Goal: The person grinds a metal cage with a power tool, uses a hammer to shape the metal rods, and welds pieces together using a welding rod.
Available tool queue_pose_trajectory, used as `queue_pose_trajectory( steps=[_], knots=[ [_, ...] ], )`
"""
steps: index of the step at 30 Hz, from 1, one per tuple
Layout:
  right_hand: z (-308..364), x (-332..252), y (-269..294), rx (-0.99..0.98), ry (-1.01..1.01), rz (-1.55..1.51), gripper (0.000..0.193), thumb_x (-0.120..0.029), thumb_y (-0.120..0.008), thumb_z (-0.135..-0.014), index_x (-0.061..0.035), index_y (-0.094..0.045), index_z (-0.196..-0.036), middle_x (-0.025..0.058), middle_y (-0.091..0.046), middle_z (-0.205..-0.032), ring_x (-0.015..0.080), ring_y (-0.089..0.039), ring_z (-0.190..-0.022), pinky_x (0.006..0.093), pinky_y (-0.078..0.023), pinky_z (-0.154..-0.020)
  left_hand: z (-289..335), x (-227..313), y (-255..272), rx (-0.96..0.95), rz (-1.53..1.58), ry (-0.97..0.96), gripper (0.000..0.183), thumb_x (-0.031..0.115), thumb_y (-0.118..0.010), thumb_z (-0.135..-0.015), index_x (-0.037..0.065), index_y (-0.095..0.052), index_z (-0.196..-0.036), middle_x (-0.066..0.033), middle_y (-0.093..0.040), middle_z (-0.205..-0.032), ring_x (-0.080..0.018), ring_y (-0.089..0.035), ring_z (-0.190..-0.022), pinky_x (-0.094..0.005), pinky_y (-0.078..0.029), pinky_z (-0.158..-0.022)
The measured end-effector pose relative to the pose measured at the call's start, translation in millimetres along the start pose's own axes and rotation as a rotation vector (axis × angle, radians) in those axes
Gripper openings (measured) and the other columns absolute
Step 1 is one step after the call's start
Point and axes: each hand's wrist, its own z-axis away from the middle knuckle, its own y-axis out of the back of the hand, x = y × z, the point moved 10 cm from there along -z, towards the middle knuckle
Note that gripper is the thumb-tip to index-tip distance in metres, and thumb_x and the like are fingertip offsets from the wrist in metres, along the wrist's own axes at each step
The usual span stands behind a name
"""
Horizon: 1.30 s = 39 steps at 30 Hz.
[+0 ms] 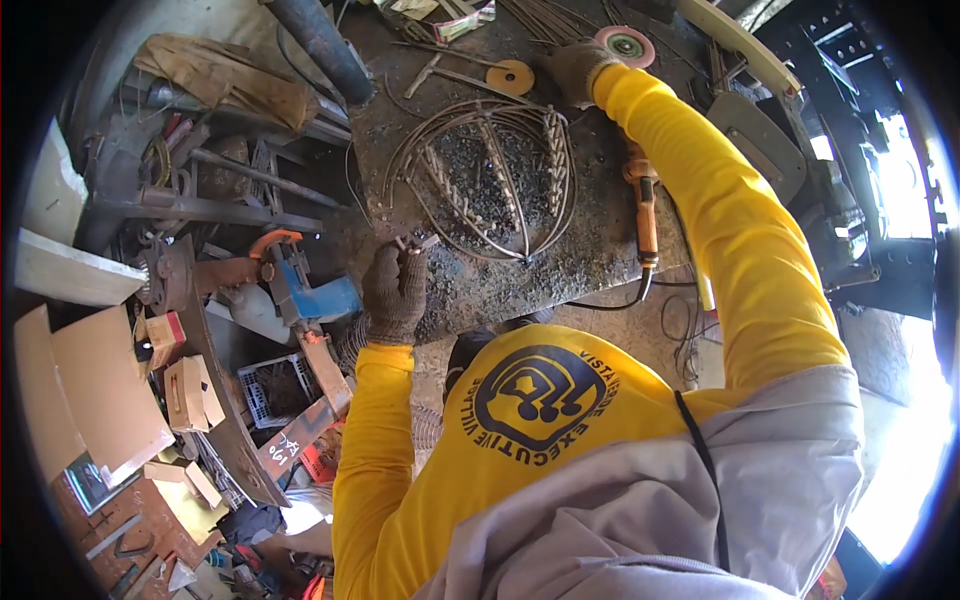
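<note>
My left hand (394,292), in a brown knit glove, is closed at the metal table's near left edge. Short metal pieces (416,242) stick out from its fingertips. My right hand (577,76), gloved too, reaches to the far side of the table beside thin metal rods (540,20); its fingers are too dark to make out. Between the hands lies a rounded frame of bent metal rods (527,215), with several twisted or beaded bars inside it. An orange angle grinder (646,215) rests to the frame's right.
Dark chips litter the metal tabletop (455,300). A yellow disc (510,77) and a pink-rimmed disc (625,46) lie at the far side. A thick post (320,45) rises at the far left corner. A blue tool (318,297) and cardboard boxes (192,392) stand left.
</note>
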Motion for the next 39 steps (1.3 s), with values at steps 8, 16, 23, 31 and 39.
queue_pose_trajectory(
  steps=[8,16,23,31,39],
  knots=[
    [-61,22,-50,-0.521,0.033,0.375,0.054,-0.026,-0.072,-0.081,-0.0197,-0.064,-0.134,0.0146,-0.074,-0.11,0.0346,-0.069,-0.109,0.0468,-0.056,-0.092,-7,17,2,0.021,-0.179,-0.128,0.025,0.031,-0.071,-0.094,0.007,-0.067,-0.1,-0.0129,-0.069,-0.087,-0.0356,-0.068,-0.075,-0.0441,-0.053,-0.065],
    [-49,13,27,0.131,0.277,0.34,0.022,-0.019,-0.066,-0.09,-0.0063,-0.072,-0.107,0.0137,-0.073,-0.098,0.0321,-0.072,-0.091,0.041,-0.058,-0.079,-8,32,3,0.01,-0.172,-0.162,0.023,0.023,-0.071,-0.095,0.002,-0.068,-0.104,-0.0146,-0.071,-0.087,-0.0303,-0.071,-0.076,-0.0388,-0.054,-0.068],
    [11,-11,-16,-0.086,0.271,0.103,0.024,-0.016,-0.068,-0.083,-0.0158,-0.077,-0.106,0.013,-0.075,-0.094,0.0348,-0.073,-0.089,0.0453,-0.058,-0.077,-5,24,-1,-0.048,-0.193,-0.149,0.023,0.021,-0.07,-0.096,0.001,-0.067,-0.107,-0.0148,-0.071,-0.091,-0.0276,-0.072,-0.08,-0.0372,-0.055,-0.071],
    [21,12,-41,-0.022,0.183,0.229,0.02,-0.01,-0.066,-0.081,-0.0153,-0.079,-0.095,0.0125,-0.075,-0.091,0.0335,-0.074,-0.088,0.0443,-0.059,-0.076,-5,21,2,0.036,-0.13,-0.122,0.023,0.03,-0.072,-0.092,0.008,-0.065,-0.091,-0.0122,-0.067,-0.081,-0.0352,-0.066,-0.069,-0.0435,-0.051,-0.061],
    [29,2,-36,-0.047,0.069,0.17,0.018,-0.014,-0.062,-0.087,-0.0115,-0.077,-0.096,0.0156,-0.075,-0.09,0.0349,-0.074,-0.087,0.0449,-0.059,-0.073,-7,27,2,0.01,-0.162,-0.131,0.022,0.028,-0.073,-0.092,0.008,-0.067,-0.097,-0.0114,-0.067,-0.083,-0.0333,-0.067,-0.073,-0.0421,-0.052,-0.064]
  ],
)
